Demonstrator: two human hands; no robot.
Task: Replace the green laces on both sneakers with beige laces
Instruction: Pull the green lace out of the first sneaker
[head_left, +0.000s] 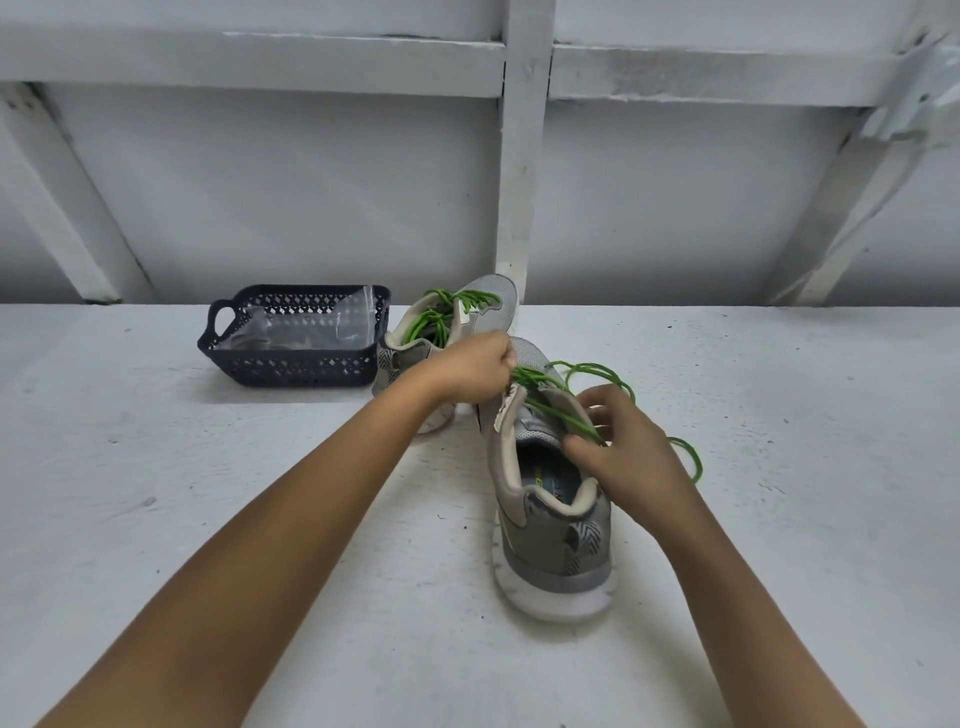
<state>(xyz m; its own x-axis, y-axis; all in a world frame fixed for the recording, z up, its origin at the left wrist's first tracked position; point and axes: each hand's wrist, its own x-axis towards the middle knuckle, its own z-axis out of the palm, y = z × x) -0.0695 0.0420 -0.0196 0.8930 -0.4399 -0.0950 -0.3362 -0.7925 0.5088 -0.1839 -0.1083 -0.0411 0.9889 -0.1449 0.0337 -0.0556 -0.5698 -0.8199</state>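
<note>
Two grey sneakers stand on a white surface. The near sneaker (553, 525) points away from me, heel toward me. Its green lace (597, 375) is loosened and trails in loops to the right. My left hand (470, 371) is closed on the lace at the front eyelets. My right hand (628, 449) pinches the same lace beside the tongue. The far sneaker (483, 306) stands behind my left hand, with its own green lace (441, 317) threaded in it.
A dark perforated plastic basket (291, 371) with handles sits left of the far sneaker and holds a clear plastic bag (306, 327). A white wall with timber framing (519, 156) rises right behind the surface's back edge.
</note>
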